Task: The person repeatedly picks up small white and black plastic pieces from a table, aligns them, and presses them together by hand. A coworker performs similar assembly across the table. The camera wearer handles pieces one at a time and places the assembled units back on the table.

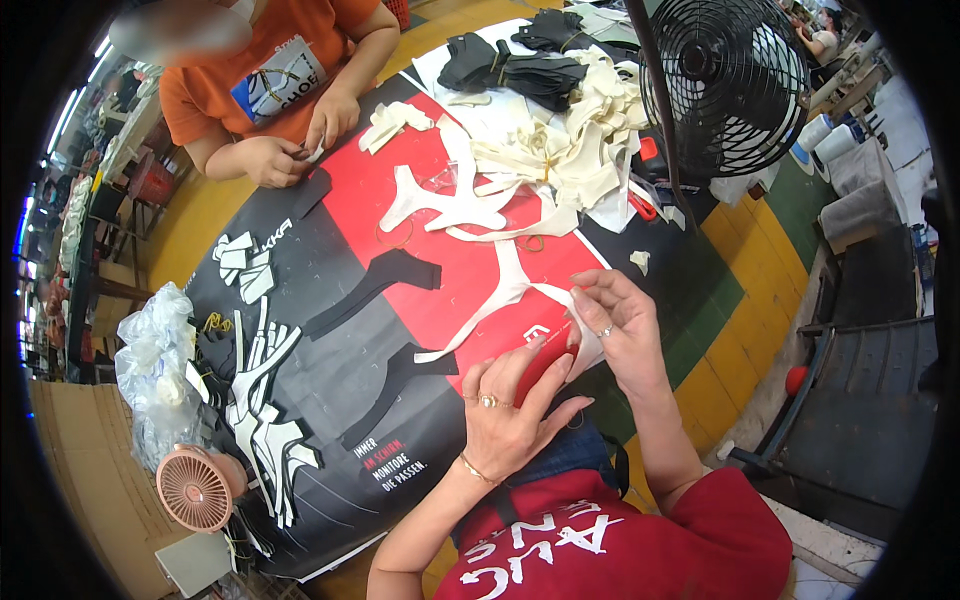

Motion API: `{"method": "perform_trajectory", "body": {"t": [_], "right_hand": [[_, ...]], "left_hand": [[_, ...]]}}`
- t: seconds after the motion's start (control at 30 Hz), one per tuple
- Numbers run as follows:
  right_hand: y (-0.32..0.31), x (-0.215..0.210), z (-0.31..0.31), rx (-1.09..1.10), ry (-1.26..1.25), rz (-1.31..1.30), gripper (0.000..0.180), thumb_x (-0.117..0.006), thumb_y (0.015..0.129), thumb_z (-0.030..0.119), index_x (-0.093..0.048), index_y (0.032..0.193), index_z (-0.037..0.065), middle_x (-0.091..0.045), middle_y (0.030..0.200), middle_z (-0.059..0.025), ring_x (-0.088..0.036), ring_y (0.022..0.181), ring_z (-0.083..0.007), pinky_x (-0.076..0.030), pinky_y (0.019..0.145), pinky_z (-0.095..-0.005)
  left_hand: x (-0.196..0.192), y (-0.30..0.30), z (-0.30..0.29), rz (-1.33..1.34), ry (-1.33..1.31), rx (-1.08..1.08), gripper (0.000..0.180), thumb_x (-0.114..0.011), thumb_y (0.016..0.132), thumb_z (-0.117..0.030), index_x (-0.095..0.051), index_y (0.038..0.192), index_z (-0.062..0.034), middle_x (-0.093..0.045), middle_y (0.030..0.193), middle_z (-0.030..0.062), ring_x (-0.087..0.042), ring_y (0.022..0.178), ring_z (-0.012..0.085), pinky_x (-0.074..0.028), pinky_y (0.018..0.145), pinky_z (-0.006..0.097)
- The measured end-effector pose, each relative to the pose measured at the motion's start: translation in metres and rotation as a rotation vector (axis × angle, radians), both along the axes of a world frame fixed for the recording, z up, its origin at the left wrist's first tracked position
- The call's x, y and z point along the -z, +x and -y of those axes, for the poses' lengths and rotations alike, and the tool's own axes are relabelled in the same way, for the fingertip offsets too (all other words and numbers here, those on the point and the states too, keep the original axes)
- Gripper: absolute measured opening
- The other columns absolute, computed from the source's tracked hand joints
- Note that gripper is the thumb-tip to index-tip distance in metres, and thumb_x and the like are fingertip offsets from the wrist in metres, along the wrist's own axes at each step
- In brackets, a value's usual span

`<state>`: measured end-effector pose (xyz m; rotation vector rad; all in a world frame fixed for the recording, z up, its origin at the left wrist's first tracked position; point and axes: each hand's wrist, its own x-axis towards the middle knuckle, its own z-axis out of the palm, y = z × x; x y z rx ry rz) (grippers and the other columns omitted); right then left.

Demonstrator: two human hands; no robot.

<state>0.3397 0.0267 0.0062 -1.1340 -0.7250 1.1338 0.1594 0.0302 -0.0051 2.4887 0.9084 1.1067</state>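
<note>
Nearest the camera, the person's left hand point(510, 405) and right hand point(615, 325) meet over the near edge of the counter point(330, 470). Both work on a cream Y-shaped fabric cut piece point(505, 285). The right hand's grip is clamped on the near end of one arm of that piece, pinched between thumb and fingers. The left hand's fingers reach to the same end, and its grip looks closed on the fabric edge, though the contact itself is partly hidden. The rest of the piece trails away across the red part of the counter's cover, with one thin strip running down to the left.

The piece is limp and narrow, so a pull from the pinch could drag the trailing arms and twist the thin strip. The work sits right at the counter's rim, so a released end could slip off onto the yellow and green floor point(740, 250).

Just beyond lies a second cream cut piece point(440, 200), and two black cut pieces point(385, 280) lie to the left. A dragged arm might catch and shift them. Farther off, a heap of cream pieces point(570, 140) stands beside a black fan point(735, 80), whose draught could lift loose fabric. Across the counter, another person's hands point(300, 145) handle small parts.
</note>
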Motion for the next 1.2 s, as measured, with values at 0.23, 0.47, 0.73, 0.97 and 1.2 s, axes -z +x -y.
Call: {"method": "perform_trajectory", "body": {"t": [0.23, 0.47, 0.73, 0.97, 1.2], "right_hand": [[-0.010, 0.004, 0.004, 0.158, 0.128, 0.164, 0.021, -0.063, 0.100, 0.010, -0.061, 0.117, -0.002, -0.069, 0.096, -0.0082, -0.070, 0.075, -0.0139, -0.058, 0.063, -0.0250], [0.034, 0.015, -0.028, 0.389, 0.085, 1.097, 0.023, -0.065, 0.098, 0.016, -0.066, 0.115, 0.000, -0.065, 0.109, -0.0149, -0.067, 0.093, -0.0248, -0.054, 0.075, -0.0375], [0.003, 0.020, -0.012, 0.285, 0.034, 1.083, 0.029, -0.069, 0.095, 0.019, -0.067, 0.117, 0.001, -0.065, 0.110, -0.0153, -0.064, 0.093, -0.0277, -0.050, 0.084, -0.0372], [-0.030, 0.010, 0.006, -0.352, -0.079, 0.054, 0.045, -0.052, 0.107, 0.035, -0.058, 0.131, -0.003, -0.067, 0.099, -0.0048, -0.058, 0.080, -0.0047, -0.048, 0.070, -0.0236], [-0.070, 0.013, 0.002, -0.561, -0.043, -0.088, 0.037, -0.062, 0.101, 0.013, -0.053, 0.133, -0.002, -0.064, 0.104, -0.0055, -0.065, 0.102, -0.0126, -0.052, 0.085, -0.0242]], "left_hand": [[0.014, -0.004, -0.006, -0.090, -0.008, -0.146, 0.058, -0.084, 0.078, -0.026, -0.062, 0.130, -0.0141, -0.053, 0.138, 0.0173, -0.052, 0.124, 0.0284, -0.039, 0.101, 0.043], [0.023, 0.019, -0.069, -0.200, -0.274, -0.357, 0.034, -0.076, 0.086, -0.024, -0.065, 0.113, -0.0046, -0.056, 0.128, 0.0178, -0.054, 0.117, 0.0367, -0.040, 0.098, 0.050], [0.002, 0.007, -0.051, -0.006, -0.619, -0.233, 0.014, -0.076, 0.083, -0.011, -0.068, 0.093, -0.0067, -0.065, 0.097, 0.0093, -0.064, 0.086, 0.0276, -0.048, 0.076, 0.038], [-0.015, -0.035, -0.006, -0.158, 0.195, -0.141, 0.023, -0.070, 0.083, -0.015, -0.072, 0.106, -0.0107, -0.068, 0.091, -0.0021, -0.061, 0.073, 0.0124, -0.042, 0.070, 0.030], [-0.010, -0.081, 0.003, -0.175, 0.218, -0.246, 0.038, -0.079, 0.071, -0.007, -0.071, 0.108, -0.0108, -0.069, 0.104, 0.0012, -0.062, 0.084, 0.0156, -0.041, 0.074, 0.032]]}}
